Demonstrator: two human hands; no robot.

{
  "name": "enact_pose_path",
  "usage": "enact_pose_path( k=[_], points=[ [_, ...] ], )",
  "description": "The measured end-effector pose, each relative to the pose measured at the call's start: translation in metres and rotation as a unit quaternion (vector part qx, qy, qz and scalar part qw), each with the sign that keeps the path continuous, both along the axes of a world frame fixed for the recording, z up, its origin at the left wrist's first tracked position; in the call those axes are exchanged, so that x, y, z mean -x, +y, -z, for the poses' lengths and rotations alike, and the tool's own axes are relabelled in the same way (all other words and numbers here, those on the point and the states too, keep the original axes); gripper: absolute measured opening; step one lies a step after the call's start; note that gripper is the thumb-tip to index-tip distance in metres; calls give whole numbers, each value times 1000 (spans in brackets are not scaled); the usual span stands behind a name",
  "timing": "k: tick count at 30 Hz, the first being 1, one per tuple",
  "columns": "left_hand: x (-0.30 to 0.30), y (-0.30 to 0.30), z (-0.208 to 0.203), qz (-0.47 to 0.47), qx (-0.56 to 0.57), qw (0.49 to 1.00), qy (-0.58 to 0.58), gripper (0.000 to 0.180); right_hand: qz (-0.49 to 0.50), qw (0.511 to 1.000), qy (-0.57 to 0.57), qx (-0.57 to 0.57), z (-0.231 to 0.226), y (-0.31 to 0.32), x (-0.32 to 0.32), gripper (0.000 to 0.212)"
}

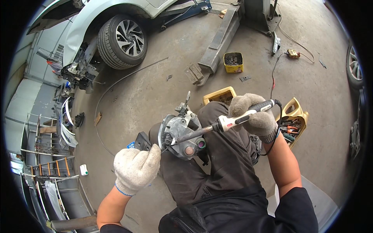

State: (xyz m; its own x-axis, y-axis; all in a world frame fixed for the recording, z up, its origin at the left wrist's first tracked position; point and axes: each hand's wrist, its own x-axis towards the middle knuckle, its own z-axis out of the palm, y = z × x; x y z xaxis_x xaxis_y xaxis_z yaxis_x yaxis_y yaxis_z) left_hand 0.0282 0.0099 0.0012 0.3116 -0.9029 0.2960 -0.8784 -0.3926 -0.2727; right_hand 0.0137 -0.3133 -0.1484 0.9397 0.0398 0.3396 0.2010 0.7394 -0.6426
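Note:
My right hand (265, 125), in a knit work glove, grips the white and black handle of a soldering iron (225, 123). The iron's long metal barrel slants down to the left over a car lamp housing (171, 126). This grey housing, with its bulb sockets and brackets, rests on my thighs. Close to the iron's tip, my left hand (136, 169), in a pale glove, pinches a thin dark strip (168, 148) at the housing's lower left edge. Whether tip and strip touch, I cannot tell. The iron's black cord loops past my right wrist.
A white car with a wheel (128, 39) stands at the far left, near a lift arm (223, 42). Ahead sits a yellow tub (234, 69) of metal bits. A cut gold jug (292, 104) holds tools at my right. Racks (48, 157) line the left side.

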Motion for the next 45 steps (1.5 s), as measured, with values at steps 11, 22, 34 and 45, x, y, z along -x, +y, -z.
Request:
enact_pose_path(
  k=[11,22,34,45],
  points=[
    [6,1,-5,-27,-16,999,37,48,15,1000,-4,23,-4,-1,4,36],
    [10,4,-7,-21,13,998,53,47,-4,1000,-24,2,2,-6,6,39],
    [35,6,22,-99,209,960,157,42,61,977,187,-80,3,1,22,46],
    [59,4,46,-189,323,925,62,28,4,970,223,-99,-29,20,92,56]
  ],
)
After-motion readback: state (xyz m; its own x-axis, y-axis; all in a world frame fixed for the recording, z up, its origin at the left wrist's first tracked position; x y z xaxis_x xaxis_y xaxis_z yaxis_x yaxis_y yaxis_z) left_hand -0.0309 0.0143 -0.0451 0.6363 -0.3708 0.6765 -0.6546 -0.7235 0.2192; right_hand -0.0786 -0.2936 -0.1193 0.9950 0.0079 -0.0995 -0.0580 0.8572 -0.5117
